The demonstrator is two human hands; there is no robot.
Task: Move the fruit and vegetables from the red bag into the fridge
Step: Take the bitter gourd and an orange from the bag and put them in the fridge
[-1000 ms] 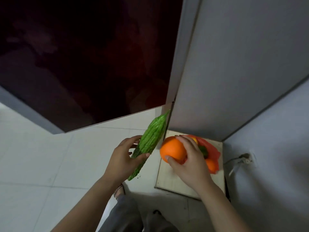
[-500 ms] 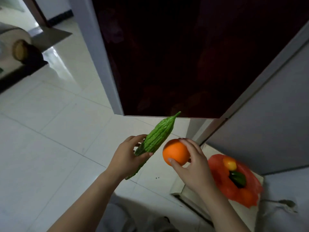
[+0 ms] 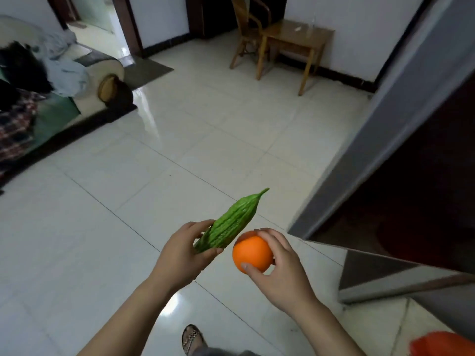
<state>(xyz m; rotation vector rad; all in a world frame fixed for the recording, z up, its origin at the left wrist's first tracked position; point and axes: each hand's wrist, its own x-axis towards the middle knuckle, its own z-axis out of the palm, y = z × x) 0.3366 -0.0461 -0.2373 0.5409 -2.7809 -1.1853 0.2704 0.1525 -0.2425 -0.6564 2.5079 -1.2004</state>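
Note:
My left hand [image 3: 180, 255] grips the lower end of a bumpy green bitter gourd [image 3: 232, 222], which points up and to the right. My right hand [image 3: 281, 271] holds a round orange [image 3: 252, 254] just right of the gourd. Both are raised above the white tiled floor. A corner of the red bag [image 3: 442, 344] shows at the bottom right edge. The fridge [image 3: 411, 176], dark red with a grey side edge, stands closed on the right.
A sofa [image 3: 51, 98] piled with clothes lies at the far left. At the back of the room stand a wooden chair [image 3: 248, 32] and a small wooden table [image 3: 298, 39]. My sandalled foot [image 3: 191, 337] shows at the bottom.
My view has swung left and up, from the red bag by the wall out to the room. Both hands still hold the gourd and the orange, now far from the bag.

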